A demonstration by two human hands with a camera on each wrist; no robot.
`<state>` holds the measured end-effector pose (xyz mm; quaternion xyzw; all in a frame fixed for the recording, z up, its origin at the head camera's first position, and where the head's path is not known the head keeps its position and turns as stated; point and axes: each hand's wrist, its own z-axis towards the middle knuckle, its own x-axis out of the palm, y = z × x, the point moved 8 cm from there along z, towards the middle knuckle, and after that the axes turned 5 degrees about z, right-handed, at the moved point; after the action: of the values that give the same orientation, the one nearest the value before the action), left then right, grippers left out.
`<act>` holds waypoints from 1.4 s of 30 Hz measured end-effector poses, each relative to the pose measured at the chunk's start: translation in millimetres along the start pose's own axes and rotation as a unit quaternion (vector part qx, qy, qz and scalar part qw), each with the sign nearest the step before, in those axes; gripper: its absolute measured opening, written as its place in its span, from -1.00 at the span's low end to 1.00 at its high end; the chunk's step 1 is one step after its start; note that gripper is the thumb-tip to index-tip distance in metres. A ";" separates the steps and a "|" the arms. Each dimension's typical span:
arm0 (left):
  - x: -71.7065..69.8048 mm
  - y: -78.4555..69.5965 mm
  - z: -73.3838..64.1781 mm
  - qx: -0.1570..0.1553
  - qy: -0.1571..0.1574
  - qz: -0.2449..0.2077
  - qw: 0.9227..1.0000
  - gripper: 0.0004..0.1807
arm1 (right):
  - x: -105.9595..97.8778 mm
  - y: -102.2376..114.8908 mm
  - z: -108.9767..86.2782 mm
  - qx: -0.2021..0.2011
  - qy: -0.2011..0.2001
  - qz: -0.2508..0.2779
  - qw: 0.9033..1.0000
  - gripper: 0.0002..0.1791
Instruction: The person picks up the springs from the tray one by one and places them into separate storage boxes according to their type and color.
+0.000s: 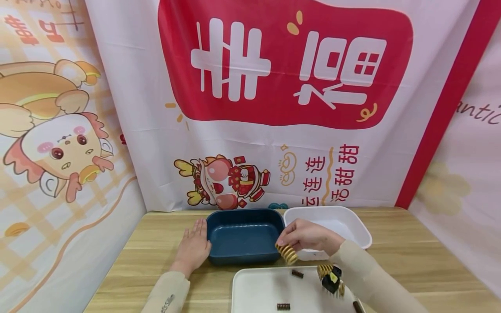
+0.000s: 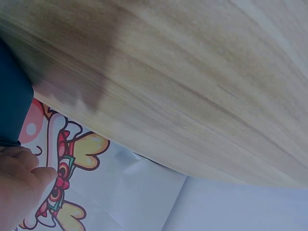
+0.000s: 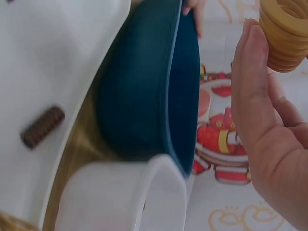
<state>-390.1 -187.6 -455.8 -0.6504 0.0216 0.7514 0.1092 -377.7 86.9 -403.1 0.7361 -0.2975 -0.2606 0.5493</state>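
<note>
Printed cloth (image 1: 289, 115) hangs behind a wooden table (image 1: 156, 237), its big white characters turned sideways. From the head view, I see the left hand (image 1: 193, 248) laid with straight fingers against the outer end of a blue bin (image 1: 244, 237), touching it without gripping. Well apart from it, the right hand (image 1: 309, 237) pinches a gold spring (image 1: 287, 254) in the air, near where the blue bin meets a white bin (image 1: 348, 221). Nearer the person than both hands lies a pale tray (image 1: 254, 289) with small dark springs (image 1: 297, 274). Under the right sleeve (image 1: 368, 267) are another gold coil (image 1: 323, 270) and a black piece (image 1: 330, 284), too blurred to name.

In the left wrist view, the left hand is just beside the blue bin's wall; how firmly it presses, I can't tell.

In the right wrist view, thumb and fingers pinch the gold spring well out at their tips. That seems the weak point: the ridged coil could slip out and drop into either bin or onto the tray. A low sleeve might also brush the tray pieces, and a hard left push could shove the bins together.
</note>
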 end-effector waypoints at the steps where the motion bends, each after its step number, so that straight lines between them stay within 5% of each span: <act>1: 0.3 0.3 0.1 -0.001 0.001 0.000 1.000 -0.30 | -3.5 -0.8 0.1 0.002 -0.001 -0.001 1.000 -0.76; 12: -0.3 -1.0 0.5 0.002 -0.012 -0.001 1.000 -0.30 | -51.0 -10.1 -2.4 0.014 -0.069 -0.043 0.997 -0.78; 18: 0.2 -1.5 0.1 0.004 -0.010 -0.002 1.000 -0.30 | -80.7 -18.3 -3.7 0.037 -0.135 -0.086 0.986 -0.75; 28: 1.9 -0.6 1.0 0.008 -0.014 0.001 1.000 -0.30 | -117.5 -31.5 -5.2 0.099 -0.234 -0.201 0.946 -0.76; 35: 1.3 -1.1 0.3 0.005 -0.010 -0.004 1.000 -0.30 | -138.5 -38.9 -4.0 0.104 -0.282 -0.333 0.894 -0.57; 42: 2.0 -1.9 0.3 0.004 -0.007 -0.005 1.000 -0.30 | -140.8 -53.3 0.7 0.122 -0.278 -0.375 0.876 -0.66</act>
<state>-390.2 -185.4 -457.6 -0.6449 0.0206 0.7552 0.1154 -466.8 200.2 -446.7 0.7508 -0.1693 -0.6026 0.2109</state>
